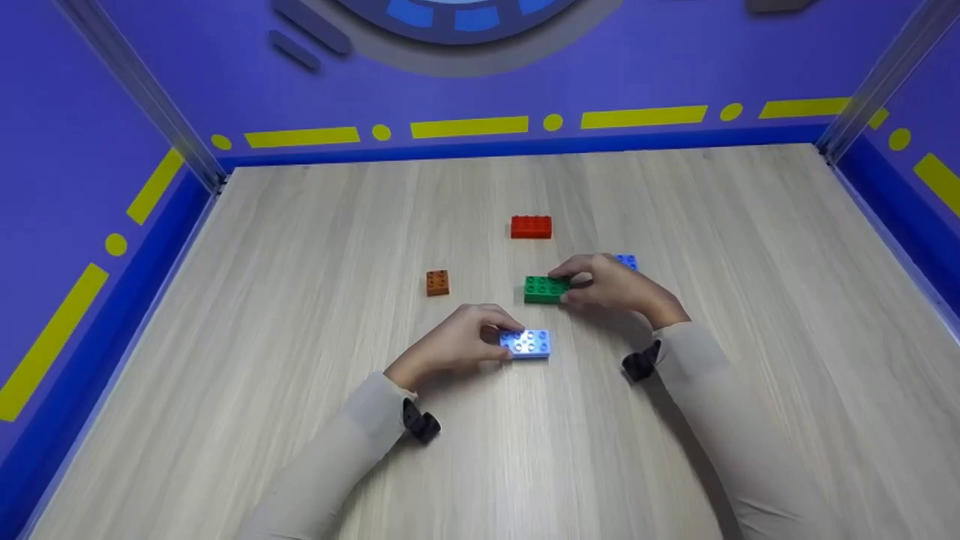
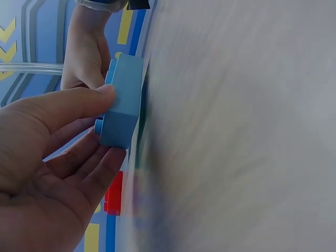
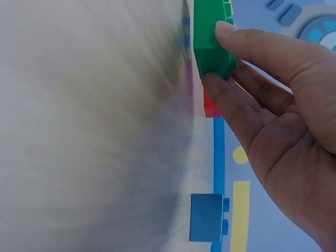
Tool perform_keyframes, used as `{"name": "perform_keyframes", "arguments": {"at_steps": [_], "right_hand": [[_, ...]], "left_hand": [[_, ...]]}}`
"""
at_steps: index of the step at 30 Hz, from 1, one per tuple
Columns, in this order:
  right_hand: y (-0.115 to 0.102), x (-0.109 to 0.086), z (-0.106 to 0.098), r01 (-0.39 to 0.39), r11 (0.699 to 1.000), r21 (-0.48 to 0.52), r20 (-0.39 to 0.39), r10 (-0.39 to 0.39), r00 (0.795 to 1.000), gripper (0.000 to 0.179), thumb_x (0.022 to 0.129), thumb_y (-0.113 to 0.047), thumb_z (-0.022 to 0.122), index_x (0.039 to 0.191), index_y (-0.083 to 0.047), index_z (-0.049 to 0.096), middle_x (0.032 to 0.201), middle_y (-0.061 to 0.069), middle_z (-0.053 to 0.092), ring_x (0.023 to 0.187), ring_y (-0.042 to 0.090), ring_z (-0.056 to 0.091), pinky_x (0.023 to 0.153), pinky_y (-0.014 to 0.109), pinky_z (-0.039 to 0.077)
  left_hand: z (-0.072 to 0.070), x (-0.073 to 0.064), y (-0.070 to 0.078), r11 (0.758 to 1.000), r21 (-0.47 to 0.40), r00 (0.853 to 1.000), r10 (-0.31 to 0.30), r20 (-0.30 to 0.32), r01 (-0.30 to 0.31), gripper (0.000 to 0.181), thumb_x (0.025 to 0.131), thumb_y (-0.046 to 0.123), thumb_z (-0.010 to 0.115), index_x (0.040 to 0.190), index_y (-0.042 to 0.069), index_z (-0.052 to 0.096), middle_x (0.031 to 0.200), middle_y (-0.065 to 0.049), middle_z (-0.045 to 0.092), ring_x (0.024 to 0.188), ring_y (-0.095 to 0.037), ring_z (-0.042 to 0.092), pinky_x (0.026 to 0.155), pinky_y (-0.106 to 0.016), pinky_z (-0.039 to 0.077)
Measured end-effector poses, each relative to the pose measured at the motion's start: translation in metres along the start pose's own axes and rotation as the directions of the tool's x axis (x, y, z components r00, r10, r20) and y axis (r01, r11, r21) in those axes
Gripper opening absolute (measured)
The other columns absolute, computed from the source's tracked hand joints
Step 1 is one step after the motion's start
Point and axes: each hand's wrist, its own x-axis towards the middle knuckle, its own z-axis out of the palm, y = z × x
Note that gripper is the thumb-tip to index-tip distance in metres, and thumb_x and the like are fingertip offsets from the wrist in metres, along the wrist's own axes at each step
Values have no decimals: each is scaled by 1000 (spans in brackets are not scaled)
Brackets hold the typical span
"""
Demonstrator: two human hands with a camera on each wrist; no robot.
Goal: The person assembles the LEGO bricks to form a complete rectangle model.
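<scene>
Between thumb and fingers my left hand [image 1: 469,337] pinches a light blue toy building brick [image 1: 534,343] by its left end. Its studs face up in the head view, and the left wrist view shows the thumb on one long side of the blue brick [image 2: 123,100]. Farther back and slightly right, my right hand [image 1: 611,285] grips a green building brick [image 1: 544,289] by its right end. In the right wrist view the thumb lies against the side of the green brick [image 3: 210,44]. The two held bricks are apart.
A red brick [image 1: 531,227] lies behind the green one. An orange-brown brick [image 1: 437,283] is on the left. Another blue brick [image 1: 626,262] sits partly hidden behind my right hand. Blue-purple panels [image 1: 480,90] wall the wooden table [image 1: 300,247] at back and sides.
</scene>
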Motion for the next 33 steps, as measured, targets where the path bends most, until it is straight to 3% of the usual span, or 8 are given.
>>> {"name": "perform_keyframes", "arguments": {"at_steps": [33], "right_hand": [[8,-23,-6,14,1000,-3,17,-14,1000,37,83,-5,71,121,-5,67,126,13,63,119,30,57,100,48,47]], "left_hand": [[-16,6,-9,998,24,996,-62,-61,64,34,85,9,72,118,12,69,117,0,65,112,-15,58,101,-32,46]]}}
